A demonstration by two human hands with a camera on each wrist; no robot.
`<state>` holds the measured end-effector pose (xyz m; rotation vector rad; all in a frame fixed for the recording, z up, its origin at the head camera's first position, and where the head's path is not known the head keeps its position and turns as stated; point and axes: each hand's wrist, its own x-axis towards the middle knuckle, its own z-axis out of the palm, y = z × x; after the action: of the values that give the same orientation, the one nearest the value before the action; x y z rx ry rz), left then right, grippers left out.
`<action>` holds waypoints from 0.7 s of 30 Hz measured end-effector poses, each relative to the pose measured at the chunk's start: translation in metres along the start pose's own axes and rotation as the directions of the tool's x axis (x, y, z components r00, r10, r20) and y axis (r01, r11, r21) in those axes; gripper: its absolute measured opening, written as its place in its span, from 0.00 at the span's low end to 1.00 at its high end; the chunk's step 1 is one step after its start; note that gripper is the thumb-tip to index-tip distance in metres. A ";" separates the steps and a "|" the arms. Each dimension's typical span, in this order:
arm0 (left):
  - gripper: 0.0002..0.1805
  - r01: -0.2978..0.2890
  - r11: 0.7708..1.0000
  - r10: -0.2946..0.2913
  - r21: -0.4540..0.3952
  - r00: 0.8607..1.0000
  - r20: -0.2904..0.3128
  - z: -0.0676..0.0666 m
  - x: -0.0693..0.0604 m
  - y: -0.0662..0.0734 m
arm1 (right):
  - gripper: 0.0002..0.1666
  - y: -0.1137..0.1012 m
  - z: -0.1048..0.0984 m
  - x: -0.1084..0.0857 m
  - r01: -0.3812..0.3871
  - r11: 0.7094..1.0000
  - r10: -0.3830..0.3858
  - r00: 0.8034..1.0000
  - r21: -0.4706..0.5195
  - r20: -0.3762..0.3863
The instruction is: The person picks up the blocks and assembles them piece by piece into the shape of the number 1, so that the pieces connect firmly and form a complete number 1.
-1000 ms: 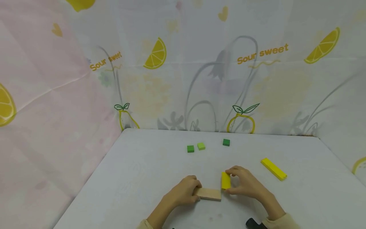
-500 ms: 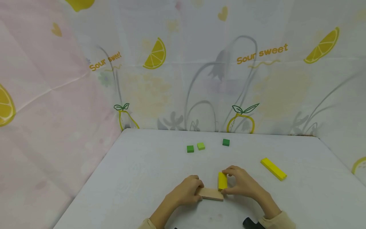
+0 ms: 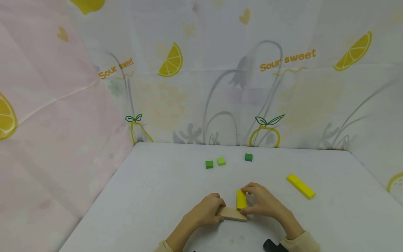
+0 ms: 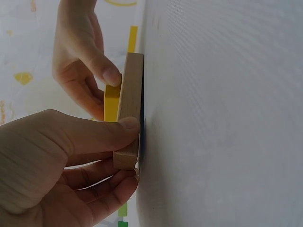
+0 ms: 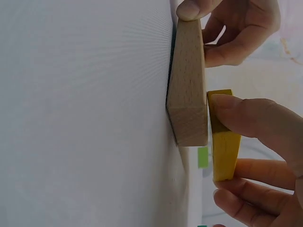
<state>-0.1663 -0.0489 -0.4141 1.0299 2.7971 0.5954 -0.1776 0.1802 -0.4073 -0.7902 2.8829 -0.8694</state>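
Observation:
My left hand (image 3: 206, 210) pinches the left end of a plain wooden block (image 3: 233, 214) lying low over the table, thumb along its near side in the left wrist view. A dark strip shows beneath this block; whether it is shadow or another piece I cannot tell. My right hand (image 3: 263, 201) holds a yellow block (image 3: 241, 200) between thumb and fingers, crosswise at the wooden block's right end. In the right wrist view the yellow block (image 5: 225, 156) sits just over the wooden block's upper face (image 5: 188, 71); contact between them is hard to make out.
A long yellow piece (image 3: 300, 186) lies at the right of the white table (image 3: 151, 182). Farther back are a green block (image 3: 209, 164), a light green block (image 3: 221, 161) and a dark green block (image 3: 248, 157). A printed curtain (image 3: 201, 87) hangs behind.
My right hand has carried the yellow block left, from beside the wooden block's right end to over it. My left hand and the wooden block have shifted slightly right.

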 end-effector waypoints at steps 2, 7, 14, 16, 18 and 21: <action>0.15 0.004 1.000 -0.004 -0.001 1.000 0.003 0.000 0.000 0.000 | 0.38 -0.001 0.000 0.001 0.003 1.000 -0.003 1.000 -0.003 -0.001; 0.15 0.002 1.000 -0.002 -0.012 1.000 0.005 0.000 0.001 0.000 | 0.37 -0.002 0.001 0.003 0.015 1.000 -0.015 1.000 -0.008 0.004; 0.15 -0.006 1.000 0.006 -0.008 1.000 -0.001 0.000 0.001 0.001 | 0.37 -0.002 0.003 0.007 0.019 1.000 -0.019 1.000 0.009 0.005; 0.15 -0.009 1.000 0.009 -0.007 1.000 -0.002 0.000 0.001 0.002 | 0.36 -0.002 0.003 0.008 0.028 1.000 -0.028 1.000 0.012 0.009; 0.15 -0.007 1.000 0.007 -0.009 1.000 0.000 0.000 0.001 0.003 | 0.36 -0.001 0.004 0.009 0.034 0.999 -0.035 0.999 0.016 0.016; 0.15 0.000 1.000 0.000 -0.009 1.000 0.005 0.001 0.001 0.003 | 0.37 -0.001 0.004 0.011 0.041 0.999 -0.042 0.999 0.025 0.029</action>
<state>-0.1653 -0.0457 -0.4137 1.0289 2.7873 0.6043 -0.1858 0.1725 -0.4092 -0.8556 2.8342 -0.8878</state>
